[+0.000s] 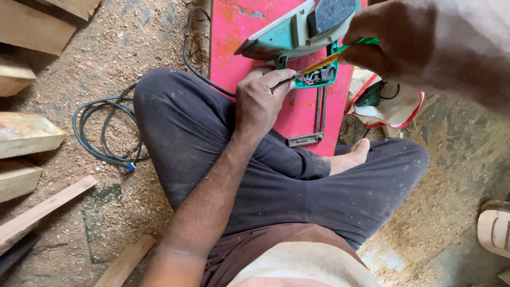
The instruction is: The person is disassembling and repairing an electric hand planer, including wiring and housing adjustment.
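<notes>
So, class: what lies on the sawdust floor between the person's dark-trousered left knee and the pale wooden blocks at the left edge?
In the head view, a coiled black cable lies there on sawdust, between the knee and the wooden blocks.

Power tool [297, 32] on board [239, 32] (cable [101, 133] left)

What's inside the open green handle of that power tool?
Inside the open handle, red and pale wires and a dark switch block show. The screwdriver tip and left hand cover the rest.
</notes>
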